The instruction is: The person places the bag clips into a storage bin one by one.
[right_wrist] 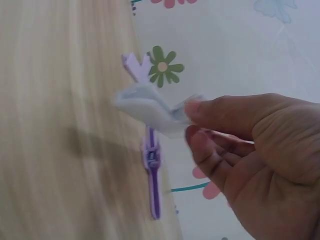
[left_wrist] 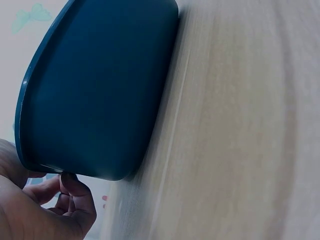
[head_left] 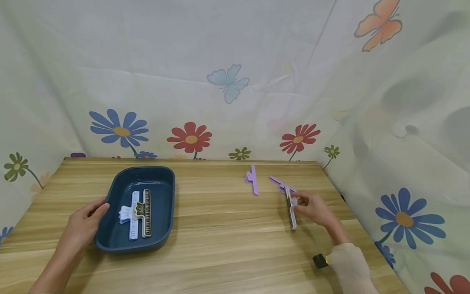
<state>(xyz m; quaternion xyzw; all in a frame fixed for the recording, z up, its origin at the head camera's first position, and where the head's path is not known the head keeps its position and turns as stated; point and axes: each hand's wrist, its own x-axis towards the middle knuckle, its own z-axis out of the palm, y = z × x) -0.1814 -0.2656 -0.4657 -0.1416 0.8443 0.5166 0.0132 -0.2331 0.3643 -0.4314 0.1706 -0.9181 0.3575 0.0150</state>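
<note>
My left hand [head_left: 82, 226] grips the left rim of a dark blue tub [head_left: 161, 228], thumb and fingers pinching its edge in the left wrist view. Inside the tub lie two sealing clips side by side: a pale blue-white clip [head_left: 134, 220] and a black-and-white clip [head_left: 147, 216] with a dark crown-shaped handle. Over the right of the table, my right hand [head_left: 312, 208] pinches a white sealing clip [head_left: 290, 210] by its handle between thumb and fingers. It appears pale and blurred in the right wrist view, above the wood.
Two purple clips lie beyond my right hand: one clip [head_left: 253, 179] near the back edge, another clip [head_left: 276, 181] partly hidden behind the held one. Flower-printed cloth [head_left: 235, 130] borders the wooden table [head_left: 220, 245] at the back and sides.
</note>
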